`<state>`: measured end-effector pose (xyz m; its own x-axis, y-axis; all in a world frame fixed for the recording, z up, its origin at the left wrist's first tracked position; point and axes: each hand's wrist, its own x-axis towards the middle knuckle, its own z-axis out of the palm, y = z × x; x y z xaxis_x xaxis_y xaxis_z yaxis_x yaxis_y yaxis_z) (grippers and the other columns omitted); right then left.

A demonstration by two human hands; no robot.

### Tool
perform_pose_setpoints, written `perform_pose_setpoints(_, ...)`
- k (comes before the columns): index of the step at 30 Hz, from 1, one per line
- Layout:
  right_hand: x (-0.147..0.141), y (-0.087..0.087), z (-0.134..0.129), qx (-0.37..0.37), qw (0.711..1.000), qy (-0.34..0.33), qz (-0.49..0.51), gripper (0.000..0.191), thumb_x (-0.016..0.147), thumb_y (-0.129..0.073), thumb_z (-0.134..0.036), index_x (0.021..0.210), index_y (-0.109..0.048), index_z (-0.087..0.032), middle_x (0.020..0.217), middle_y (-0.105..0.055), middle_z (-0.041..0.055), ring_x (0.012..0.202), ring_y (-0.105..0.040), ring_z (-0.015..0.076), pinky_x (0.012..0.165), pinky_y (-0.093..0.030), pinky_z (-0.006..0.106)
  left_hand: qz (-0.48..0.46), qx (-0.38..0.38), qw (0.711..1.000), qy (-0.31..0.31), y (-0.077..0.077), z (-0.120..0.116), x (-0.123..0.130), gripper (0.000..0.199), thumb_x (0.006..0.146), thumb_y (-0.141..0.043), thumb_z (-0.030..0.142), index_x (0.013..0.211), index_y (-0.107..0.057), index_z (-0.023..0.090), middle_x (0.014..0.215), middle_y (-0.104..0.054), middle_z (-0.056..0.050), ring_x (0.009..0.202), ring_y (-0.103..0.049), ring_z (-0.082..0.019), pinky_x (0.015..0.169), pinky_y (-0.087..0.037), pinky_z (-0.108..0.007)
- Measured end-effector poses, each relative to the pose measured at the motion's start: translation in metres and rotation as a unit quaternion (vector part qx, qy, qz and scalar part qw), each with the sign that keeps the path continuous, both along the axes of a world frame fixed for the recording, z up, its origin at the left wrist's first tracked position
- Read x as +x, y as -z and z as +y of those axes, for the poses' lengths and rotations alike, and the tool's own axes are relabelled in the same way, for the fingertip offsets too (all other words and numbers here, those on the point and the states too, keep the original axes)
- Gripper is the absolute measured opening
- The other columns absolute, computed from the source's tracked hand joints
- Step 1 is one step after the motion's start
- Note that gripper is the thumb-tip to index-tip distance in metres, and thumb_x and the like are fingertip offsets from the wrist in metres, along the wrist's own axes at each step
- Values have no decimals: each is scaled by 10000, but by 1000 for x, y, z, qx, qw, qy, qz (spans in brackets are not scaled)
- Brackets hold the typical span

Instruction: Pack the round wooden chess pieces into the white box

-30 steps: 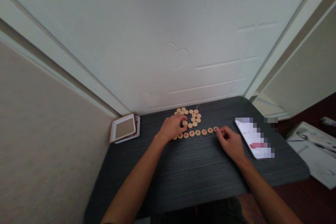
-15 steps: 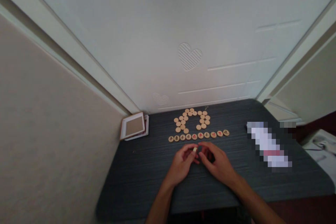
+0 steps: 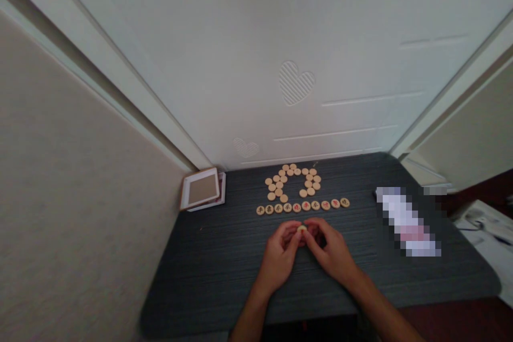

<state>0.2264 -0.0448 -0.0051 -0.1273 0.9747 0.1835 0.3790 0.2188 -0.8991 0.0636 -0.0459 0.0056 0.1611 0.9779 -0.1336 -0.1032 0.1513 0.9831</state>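
Dark tabletop (image 3: 224,262) (faintly streaked), tan discs (image 3: 311,192)

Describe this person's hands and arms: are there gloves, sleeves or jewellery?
The left hand and right hand are ungloved. The left forearm and right forearm look slim, with no sleeve, watch or bracelet in view. Small details, such as thin rings, can't be made out.

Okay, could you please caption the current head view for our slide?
Both hands holding one disc below a row of discs.
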Motion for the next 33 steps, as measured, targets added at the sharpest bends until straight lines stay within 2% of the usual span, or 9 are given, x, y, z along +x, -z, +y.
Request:
perform_pose_setpoints(4, 1, -3, 1, -20, 1000, 1, -7, 231, 964, -580, -390, 1133, -609, -235, 821, -718, 1, 688, -671, 151, 637, -538, 253, 21, 21, 999, 12, -2, -1, 0, 263, 914, -675, 359, 1118, -663, 194, 1127, -745, -90, 1030, -723, -215, 949, -576, -351)
perform_pose_setpoints(8, 4, -1, 2, -38, 999, -6, -2, 276, 953, -596, -421, 1159, -599, -238, 838, -742, 1, 718, -700, 159, 625, -537, 243, 72, 42, 996, 23, -2, -3, 1, 232, 911, -671, 326, 1111, -684, 209, 1092, -751, -74, 969, -734, -205, 898, -590, -338)
perform_pose_setpoints(14, 5, 2, 2, -56, 998, -18, -6, 264, 975, -561, -417, 1166, -586, -236, 761, -718, -11, 680, -692, 169, 618, -526, 251, 134, 85, 987, 39, 1, -6, 5, 248, 919, -642, 303, 1157, -673, 238, 1087, -719, -58, 920, -718, -183, 838, -607, -328)
perform_pose_setpoints(18, 4, 1, 3, -29, 999, -33, -9, 226, 1016, -477, -381, 1146, -599, -242, 904, -739, 25, 815, -716, 182, 744, -543, 274, 196, 116, 972, 50, -1, -3, -1, 245, 919, -637, 320, 1150, -674, 245, 1017, -722, -42, 830, -704, -165, 768, -601, -296)
perform_pose_setpoints(21, 4, 0, 4, -21, 999, -31, -10, 253, 1042, -404, -345, 1165, -598, -239, 866, -718, 19, 795, -703, 173, 753, -530, 274, 283, 147, 946, 57, -3, 2, -19, 249, 935, -621, 353, 1161, -671, 262, 999, -729, -28, 779, -684, -156, 755, -576, -290)
perform_pose_setpoints(24, 4, -2, 3, -35, 999, -19, -15, 257, 1037, -430, -357, 1193, -595, -236, 744, -675, -14, 688, -667, 159, 681, -509, 261, 387, 168, 907, 12, -2, 7, -53, 295, 943, -608, 394, 1205, -652, 267, 959, -724, -16, 764, -672, -166, 755, -552, -303)
perform_pose_setpoints(28, 4, -6, 2, -42, 998, -27, -24, 254, 1021, -475, -369, 1179, -619, -233, 776, -701, -3, 707, -675, 162, 662, -502, 257, 473, 181, 862, -30, -1, 13, -97, 297, 963, -568, 409, 1207, -645, 257, 883, -685, 0, 740, -644, -168, 760, -534, -314)
perform_pose_setpoints(30, 4, -8, 2, -40, 998, -29, -25, 251, 1020, -477, -373, 1150, -636, -230, 777, -705, 2, 713, -680, 166, 662, -505, 258, 498, 198, 844, -38, 0, 14, -108, 290, 964, -563, 413, 1190, -652, 254, 941, -683, -12, 740, -631, -164, 770, -531, -317)
perform_pose_setpoints(33, 4, -9, 3, -35, 999, -27, -27, 257, 1023, -469, -384, 1111, -656, -230, 773, -707, 8, 712, -683, 170, 655, -510, 259, 520, 215, 826, -42, 1, 16, -112, 282, 957, -571, 427, 1158, -671, 257, 1083, -678, -35, 741, -615, -157, 781, -528, -324)
